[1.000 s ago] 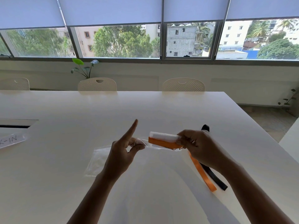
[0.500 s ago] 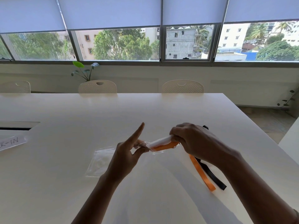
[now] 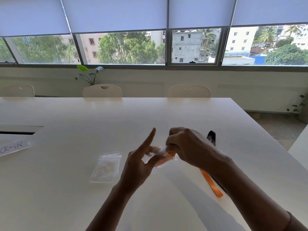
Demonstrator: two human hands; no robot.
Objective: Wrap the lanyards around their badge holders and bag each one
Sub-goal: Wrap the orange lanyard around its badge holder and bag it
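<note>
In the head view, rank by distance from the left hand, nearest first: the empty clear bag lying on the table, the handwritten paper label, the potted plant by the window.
From the left hand:
1. Empty clear bag, on the table just to its left.
2. Paper label, at the table's far left edge.
3. Potted plant, beyond the table by the window.

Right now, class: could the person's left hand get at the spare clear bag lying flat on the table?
Probably yes. The spare clear bag lies flat just left of the left hand with nothing between them. But that hand's fingers are pinching the bag being filled, so it must let go first.
</note>
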